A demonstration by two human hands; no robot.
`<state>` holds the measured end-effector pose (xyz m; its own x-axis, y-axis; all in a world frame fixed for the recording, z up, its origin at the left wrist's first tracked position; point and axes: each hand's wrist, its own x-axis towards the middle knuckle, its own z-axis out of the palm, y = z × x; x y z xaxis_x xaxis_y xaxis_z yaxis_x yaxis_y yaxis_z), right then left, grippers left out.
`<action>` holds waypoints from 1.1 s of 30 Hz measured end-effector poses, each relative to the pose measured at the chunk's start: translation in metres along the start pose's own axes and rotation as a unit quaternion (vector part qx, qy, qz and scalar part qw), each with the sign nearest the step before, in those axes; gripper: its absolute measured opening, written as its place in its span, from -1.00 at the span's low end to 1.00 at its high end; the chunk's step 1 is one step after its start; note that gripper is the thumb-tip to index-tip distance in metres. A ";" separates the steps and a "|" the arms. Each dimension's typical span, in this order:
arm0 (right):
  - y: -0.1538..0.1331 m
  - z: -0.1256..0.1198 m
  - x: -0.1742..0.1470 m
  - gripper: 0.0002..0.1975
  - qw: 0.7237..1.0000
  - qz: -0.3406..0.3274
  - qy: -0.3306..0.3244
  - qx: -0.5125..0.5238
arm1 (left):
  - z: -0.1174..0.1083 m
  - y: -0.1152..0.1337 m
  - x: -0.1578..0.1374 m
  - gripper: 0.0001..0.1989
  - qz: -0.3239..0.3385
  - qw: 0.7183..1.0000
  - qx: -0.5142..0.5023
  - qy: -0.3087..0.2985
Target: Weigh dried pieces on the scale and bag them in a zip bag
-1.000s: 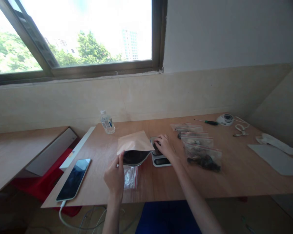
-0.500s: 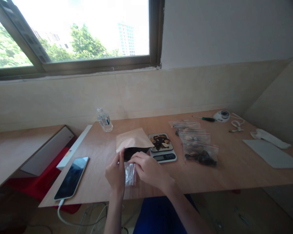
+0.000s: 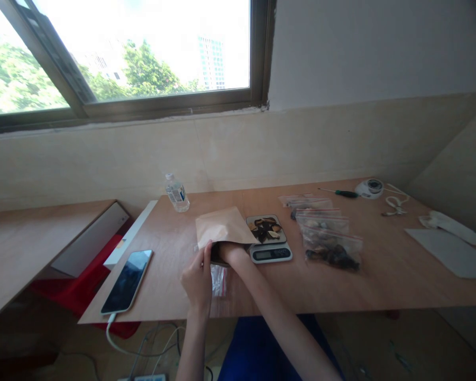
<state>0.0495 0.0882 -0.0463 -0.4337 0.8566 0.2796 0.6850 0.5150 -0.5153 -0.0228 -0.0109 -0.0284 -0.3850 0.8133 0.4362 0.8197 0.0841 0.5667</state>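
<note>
A brown paper bag [image 3: 224,225] lies on the table with its mouth toward me. My left hand [image 3: 198,272] is closed on the left edge of that mouth, thumb and fingers pinching the paper. Inside the opening is my right hand [image 3: 232,254]; its fingers are hidden by the bag. Just right of the bag stands a small digital kitchen scale [image 3: 272,253], with dark dried pieces, perhaps sliced mushrooms [image 3: 265,230], on its plate. A clear zip bag with a red strip [image 3: 219,280] lies partly under the paper bag.
Several zip bags [image 3: 333,248] of dark dried pieces lie right of the scale. Farther right are a green-handled screwdriver [image 3: 347,194], a white dome camera [image 3: 368,188] and a white sheet [image 3: 452,253]. A water bottle [image 3: 177,194] and a charging phone [image 3: 127,283] stand and lie at left.
My right hand has gone from the bag's mouth deep into the opening, so its fingers no longer show. My left hand keeps its pinch. The view has shifted slightly.
</note>
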 end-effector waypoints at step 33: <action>0.061 -0.055 -0.121 -0.76 0.953 0.016 0.290 0.089 | -0.004 -0.001 0.029 -0.67 -0.021 0.998 0.052 0.009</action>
<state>0.1759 0.0180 -0.0674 0.0172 0.7716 0.6359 0.5595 0.5197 -0.6457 -0.0359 0.0102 -0.0137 -0.4266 0.7972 0.4272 0.8419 0.1774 0.5097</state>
